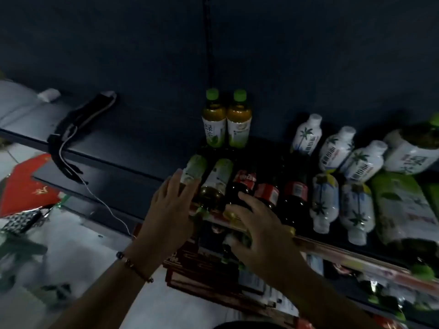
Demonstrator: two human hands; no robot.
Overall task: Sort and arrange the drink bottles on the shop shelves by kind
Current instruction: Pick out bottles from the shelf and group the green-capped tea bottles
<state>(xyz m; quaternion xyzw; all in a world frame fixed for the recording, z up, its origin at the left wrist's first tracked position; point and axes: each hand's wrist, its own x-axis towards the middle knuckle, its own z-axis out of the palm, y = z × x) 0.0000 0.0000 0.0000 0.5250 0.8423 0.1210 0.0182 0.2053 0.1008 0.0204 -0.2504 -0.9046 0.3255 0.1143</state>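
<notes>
Two green-capped tea bottles (225,119) stand upright at the back of the dark shelf (133,148). In front of them lie two more tea bottles (217,184), then several dark cola bottles (268,193) with red labels. White coconut-drink bottles (306,135) stand and lie further right. My left hand (171,205) hovers with fingers spread over the leftmost lying tea bottle, fingertips touching it. My right hand (259,226) is spread over the necks of the cola bottles. Neither hand grips anything.
A large green-labelled bottle (403,207) lies at the far right, another large one (413,150) behind it. A black strap with a white cable (78,129) hangs over the shelf's left part. Lower shelves (356,262) hold more goods. A red packet (26,186) lies at the left.
</notes>
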